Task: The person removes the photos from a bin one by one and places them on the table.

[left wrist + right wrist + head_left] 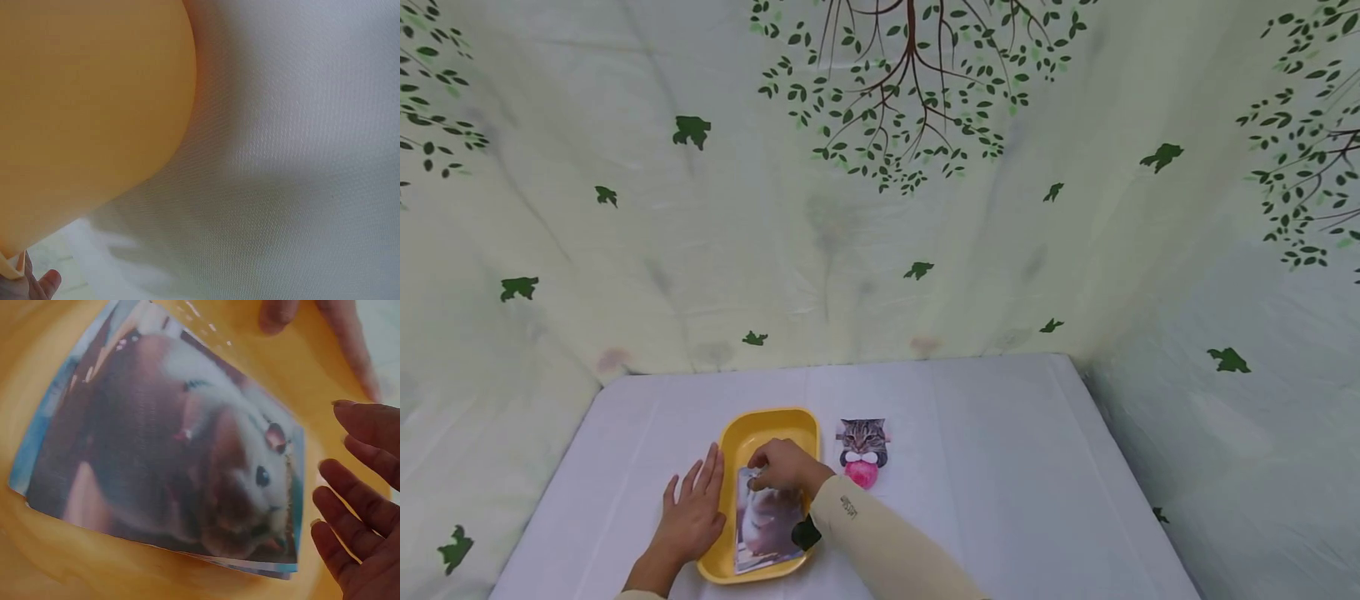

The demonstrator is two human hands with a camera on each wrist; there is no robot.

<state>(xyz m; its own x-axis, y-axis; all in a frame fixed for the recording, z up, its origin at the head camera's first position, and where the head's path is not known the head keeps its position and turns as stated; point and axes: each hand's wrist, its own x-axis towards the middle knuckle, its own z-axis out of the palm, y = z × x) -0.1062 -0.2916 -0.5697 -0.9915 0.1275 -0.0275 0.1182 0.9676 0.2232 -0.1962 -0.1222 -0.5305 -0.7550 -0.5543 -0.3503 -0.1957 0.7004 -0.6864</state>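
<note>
L hand [691,515] lies straight-fingered vs. yellow tray [767,425]; R hand [786,464] looks loose, not gripping pic pile [181,444]. Pile's crooked, so a quick grab might prob. spill it.

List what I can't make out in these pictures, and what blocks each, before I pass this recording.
Sheets under the rodent picture, right wrist view: it covers them; only thin edges show.
Upper part of that picture, head view: behind the right hand.
Print on the right sleeve, head view: too small to read.
Inside of the yellow tray, left wrist view: hidden by its outer side, itself cut off by the frame edge.
</note>
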